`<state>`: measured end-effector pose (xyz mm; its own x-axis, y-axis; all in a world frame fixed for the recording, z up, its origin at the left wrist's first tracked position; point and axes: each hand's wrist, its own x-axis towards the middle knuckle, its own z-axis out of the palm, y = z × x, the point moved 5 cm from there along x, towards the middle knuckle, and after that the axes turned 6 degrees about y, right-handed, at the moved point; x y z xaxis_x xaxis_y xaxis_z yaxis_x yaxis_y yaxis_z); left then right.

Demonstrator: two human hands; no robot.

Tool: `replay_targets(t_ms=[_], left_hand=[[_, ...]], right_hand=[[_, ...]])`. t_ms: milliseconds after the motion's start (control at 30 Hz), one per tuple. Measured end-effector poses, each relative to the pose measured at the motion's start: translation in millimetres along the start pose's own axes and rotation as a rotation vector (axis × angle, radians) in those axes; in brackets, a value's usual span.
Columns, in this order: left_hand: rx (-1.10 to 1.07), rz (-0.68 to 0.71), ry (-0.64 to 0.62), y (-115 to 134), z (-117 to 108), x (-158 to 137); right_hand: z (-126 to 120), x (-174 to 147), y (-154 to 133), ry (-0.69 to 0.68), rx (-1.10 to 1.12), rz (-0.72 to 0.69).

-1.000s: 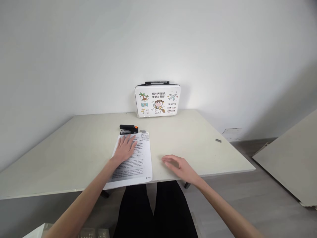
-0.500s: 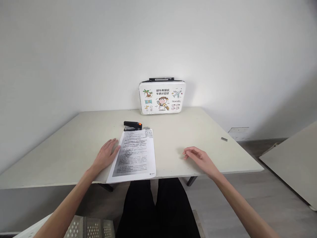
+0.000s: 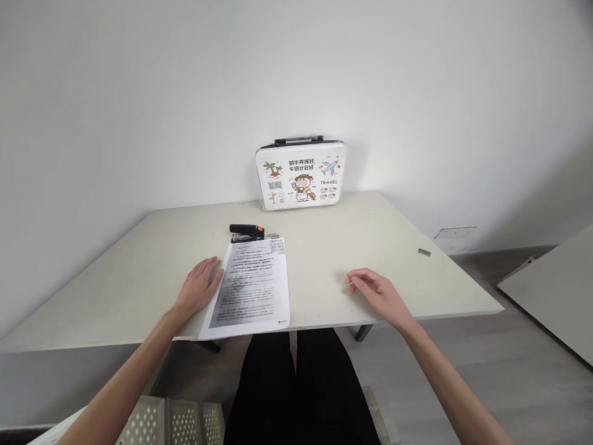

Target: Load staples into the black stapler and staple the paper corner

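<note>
A printed sheet of paper [image 3: 252, 287], perhaps the top of a stack, lies on the table with its lower edge at the front rim. Flat beside its left edge rests my left hand [image 3: 200, 285], fingers stretched out, the thumb touching the paper. My right hand [image 3: 376, 295] is over the table to the right, apart from the sheet, its fingers loosely bent and holding nothing I can see. A black stapler [image 3: 246, 232] with an orange tab sits just behind the top of the sheet. Next to it is a small grey strip of staples [image 3: 273, 235].
A white case [image 3: 302, 176] with cartoon prints and a black handle stands against the wall at the back. Another staple strip [image 3: 424, 252] lies near the right edge of the table [image 3: 324, 241]. Below left is a perforated plastic basket [image 3: 183, 423].
The view has shifted slightly. Both hands keep nearly the same poses, and the sheet, stapler and case stay in place on the table.
</note>
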<state>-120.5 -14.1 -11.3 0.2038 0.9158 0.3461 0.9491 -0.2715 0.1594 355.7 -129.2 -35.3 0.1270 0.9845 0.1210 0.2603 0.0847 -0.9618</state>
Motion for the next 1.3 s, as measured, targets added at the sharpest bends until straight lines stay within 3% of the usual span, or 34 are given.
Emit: replay_targets(t_ms=[100, 200, 300, 367, 567, 767, 1033, 1300], left_hand=[[0.025, 0.008, -0.017, 4.3, -3.7, 1.5], [0.085, 0.086, 0.076, 13.9, -13.4, 11.8], [0.124, 0.176, 0.175, 28.2, -23.1, 35.8], [0.132, 0.207, 0.172, 38.5, -25.0, 59.0], [0.182, 0.27, 0.088, 66.4, -12.4, 128.3], [0.242, 0.307, -0.088, 71.2, 9.5, 167.2], [0.277, 0.347, -0.269, 64.7, 11.3, 188.7], [0.283, 0.293, -0.314, 56.3, 9.2, 189.3]], right_hand=[[-0.2, 0.0, -0.8, -0.002, -0.007, -0.01], [0.1, 0.4, -1.3, -0.004, -0.013, -0.009], [0.5, 0.4, -2.8, 0.001, -0.003, -0.008], [0.5, 0.1, -4.2, 0.005, 0.002, -0.007], [0.3, -0.1, -4.1, 0.01, -0.016, 0.014], [0.5, 1.3, -1.4, 0.007, -0.009, 0.017], [0.5, 1.1, -0.1, 0.006, -0.025, 0.029], [1.2, 0.6, -3.6, 0.003, -0.008, 0.036]])
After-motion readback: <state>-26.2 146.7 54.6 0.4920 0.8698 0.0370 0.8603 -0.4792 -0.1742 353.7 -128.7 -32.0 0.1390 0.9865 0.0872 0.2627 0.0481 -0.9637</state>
